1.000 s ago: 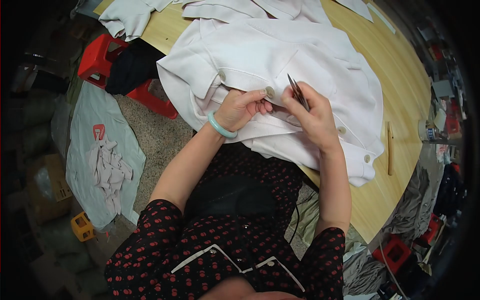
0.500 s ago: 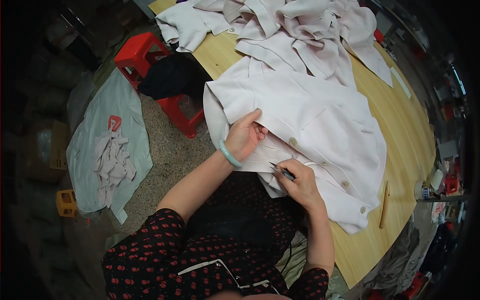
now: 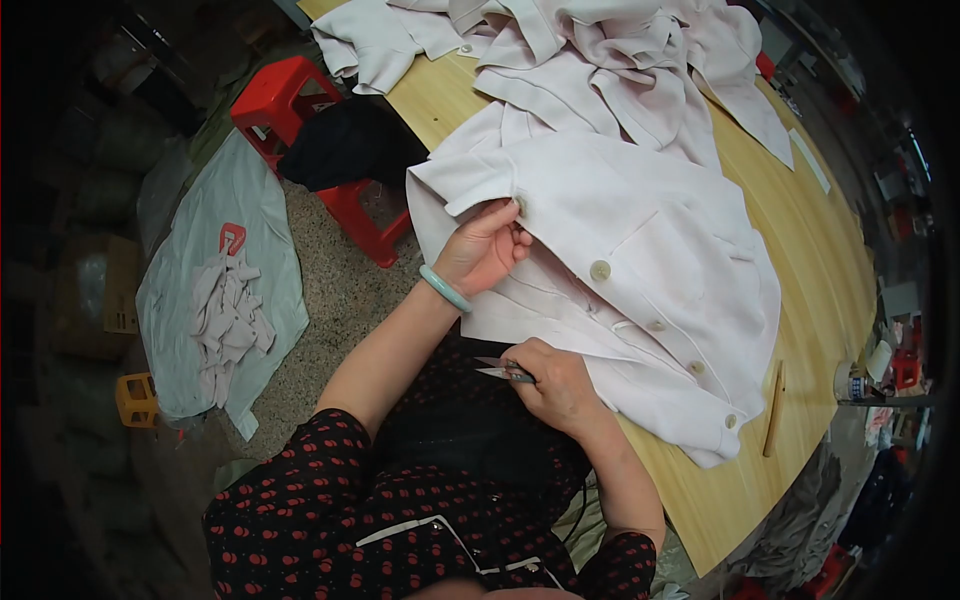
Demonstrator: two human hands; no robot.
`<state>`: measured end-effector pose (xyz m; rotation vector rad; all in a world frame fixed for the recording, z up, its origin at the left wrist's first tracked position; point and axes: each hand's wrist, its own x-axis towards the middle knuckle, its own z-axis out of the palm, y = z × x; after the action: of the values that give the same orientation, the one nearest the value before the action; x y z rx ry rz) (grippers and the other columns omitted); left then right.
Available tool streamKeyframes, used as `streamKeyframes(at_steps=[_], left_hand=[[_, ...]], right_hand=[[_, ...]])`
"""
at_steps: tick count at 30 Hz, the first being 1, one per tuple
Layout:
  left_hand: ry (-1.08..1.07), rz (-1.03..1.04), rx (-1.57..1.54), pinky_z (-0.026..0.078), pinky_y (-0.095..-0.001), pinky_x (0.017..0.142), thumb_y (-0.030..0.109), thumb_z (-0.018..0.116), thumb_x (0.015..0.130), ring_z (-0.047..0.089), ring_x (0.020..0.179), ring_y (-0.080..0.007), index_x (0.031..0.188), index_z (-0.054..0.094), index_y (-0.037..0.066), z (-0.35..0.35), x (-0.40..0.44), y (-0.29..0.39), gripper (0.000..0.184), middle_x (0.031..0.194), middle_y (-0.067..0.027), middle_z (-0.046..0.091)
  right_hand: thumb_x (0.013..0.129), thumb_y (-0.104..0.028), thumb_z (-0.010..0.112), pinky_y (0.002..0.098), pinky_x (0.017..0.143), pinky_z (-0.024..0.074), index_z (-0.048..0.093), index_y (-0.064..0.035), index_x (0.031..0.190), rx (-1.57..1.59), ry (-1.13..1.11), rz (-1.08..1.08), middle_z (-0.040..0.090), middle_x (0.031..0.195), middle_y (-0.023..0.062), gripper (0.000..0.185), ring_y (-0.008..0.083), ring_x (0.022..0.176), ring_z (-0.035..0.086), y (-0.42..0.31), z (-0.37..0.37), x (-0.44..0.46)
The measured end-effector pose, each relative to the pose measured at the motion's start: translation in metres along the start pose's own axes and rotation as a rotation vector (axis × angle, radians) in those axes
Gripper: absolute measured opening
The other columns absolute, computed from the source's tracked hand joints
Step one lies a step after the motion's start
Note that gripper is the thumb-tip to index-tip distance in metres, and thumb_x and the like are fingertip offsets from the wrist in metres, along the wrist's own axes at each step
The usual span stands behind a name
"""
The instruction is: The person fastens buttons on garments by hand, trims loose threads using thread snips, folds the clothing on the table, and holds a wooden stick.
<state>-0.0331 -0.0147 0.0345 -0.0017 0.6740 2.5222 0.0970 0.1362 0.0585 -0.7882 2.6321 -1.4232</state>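
Note:
A pale pinkish-white jacket (image 3: 650, 220) with large buttons lies spread over the near edge of the table. My left hand (image 3: 488, 245), with a green bangle on the wrist, pinches the jacket's front edge near the collar, lifting it a little beside a button. In my right hand (image 3: 555, 380) is a pair of small thread snips (image 3: 505, 370), their blades apart and pointing left. The snips are in front of the jacket's lower edge, over my lap, and do not touch the cloth.
More pale garments (image 3: 600, 60) are heaped at the table's far end. A wooden stick (image 3: 774, 410) lies on the wooden table (image 3: 740, 500) at right. Left on the floor are a red stool (image 3: 285, 95) with dark cloth and a plastic sheet (image 3: 165, 330) bearing fabric scraps.
My right hand has drawn the snips left and toward my body, away from the jacket's opening. My left hand has shifted slightly up, raising the jacket's front edge so a button shows at my fingertips.

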Motion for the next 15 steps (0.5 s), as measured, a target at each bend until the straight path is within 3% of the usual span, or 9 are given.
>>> streamKeyframes(at_steps=[10, 13, 15], left_hand=[[0.068, 0.065, 0.118, 0.046, -0.0261, 0.052, 0.019, 0.057, 0.085, 0.059, 0.065, -0.0176, 0.102, 0.050, 0.007, -0.009, 0.002, -0.019, 0.022, 0.080, -0.0068, 0.058], [0.015, 0.076, 0.117, 0.047, -0.0269, 0.052, 0.020, 0.056, 0.085, 0.059, 0.061, -0.0191, 0.097, 0.050, 0.004, -0.015, 0.003, -0.023, 0.020, 0.076, -0.0083, 0.058], [0.012, 0.081, 0.094, 0.048, -0.0275, 0.052, 0.021, 0.055, 0.086, 0.060, 0.060, -0.0202, 0.094, 0.050, 0.003, -0.020, 0.008, -0.028, 0.020, 0.071, -0.0103, 0.059]], right_hand=[[0.075, -0.006, 0.062, 0.0298, 0.057, 0.0427, 0.057, -0.0011, 0.077, 0.007, 0.012, 0.071, 0.056, 0.068, 0.0124, 0.008, 0.0253, 0.060, 0.055, 0.011, 0.011, 0.009], [0.079, -0.009, 0.062, 0.0275, 0.053, 0.0392, 0.055, 0.0000, 0.076, 0.013, -0.031, 0.215, 0.050, 0.062, 0.0078, 0.012, 0.0158, 0.054, 0.047, -0.004, 0.011, 0.010], [0.080, -0.009, 0.062, 0.0262, 0.052, 0.0374, 0.053, 0.0004, 0.075, 0.024, -0.009, 0.182, 0.048, 0.061, 0.0065, 0.014, 0.0141, 0.053, 0.043, 0.004, 0.016, 0.009]])
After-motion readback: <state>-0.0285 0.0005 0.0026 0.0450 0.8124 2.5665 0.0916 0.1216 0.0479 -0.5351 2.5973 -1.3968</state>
